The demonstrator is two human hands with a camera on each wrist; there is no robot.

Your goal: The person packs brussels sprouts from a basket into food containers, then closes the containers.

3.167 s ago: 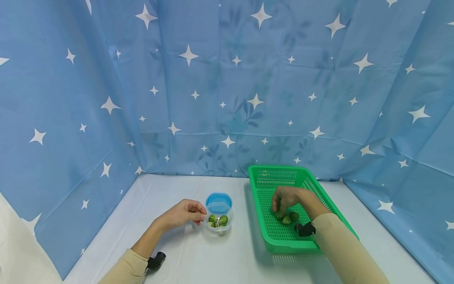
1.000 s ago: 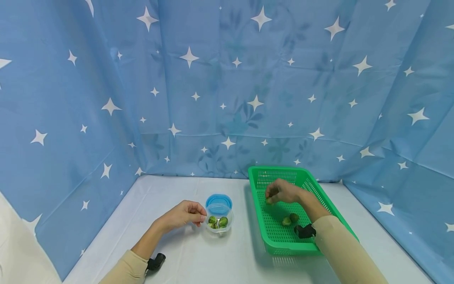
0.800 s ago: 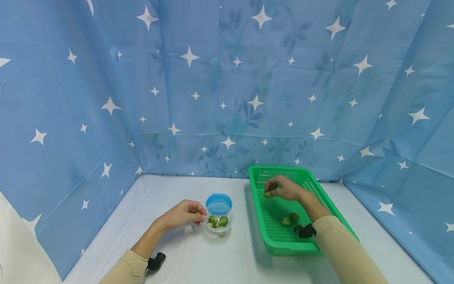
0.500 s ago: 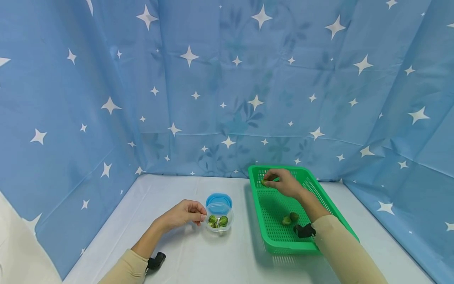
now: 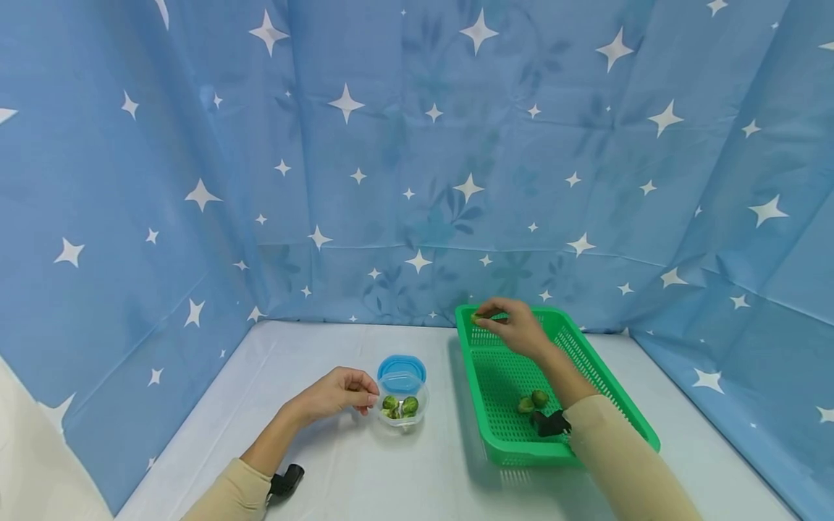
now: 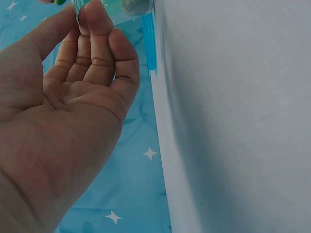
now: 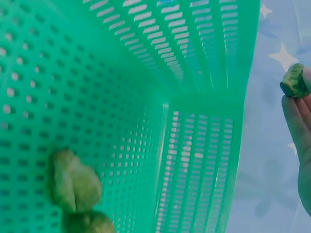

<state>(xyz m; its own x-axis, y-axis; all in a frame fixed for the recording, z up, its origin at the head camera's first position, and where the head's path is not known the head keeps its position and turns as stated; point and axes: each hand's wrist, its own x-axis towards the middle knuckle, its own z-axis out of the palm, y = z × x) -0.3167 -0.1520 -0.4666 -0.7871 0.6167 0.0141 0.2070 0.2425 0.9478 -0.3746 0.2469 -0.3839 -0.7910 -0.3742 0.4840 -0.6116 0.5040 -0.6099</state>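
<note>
My left hand [image 5: 339, 391] pinches the near-left edge of a small clear plastic container [image 5: 394, 425] on the table. Several green Brussels sprouts [image 5: 410, 405] lie inside it. Just behind sits a blue lid [image 5: 401, 370]; its edge also shows in the left wrist view. Between thumb and fingertips, my right hand [image 5: 516, 329] holds one Brussels sprout [image 7: 294, 81], raised at the far left corner of a green basket [image 5: 531, 453]. Two more Brussels sprouts [image 5: 539, 398] rest side by side on the basket's floor, one partly cut off in the right wrist view.
A white cloth [image 5: 313, 477] covers the table. Blue star-patterned curtains [image 5: 365, 217] close off its back and sides. The basket's slotted walls stand high around its floor, right of the container. Black wrist cameras [image 5: 550, 423] sit at both wrists.
My right hand has picked a Brussels sprout off the basket's floor and lifted it up toward the far left corner. The left hand and the container have stayed in place.
</note>
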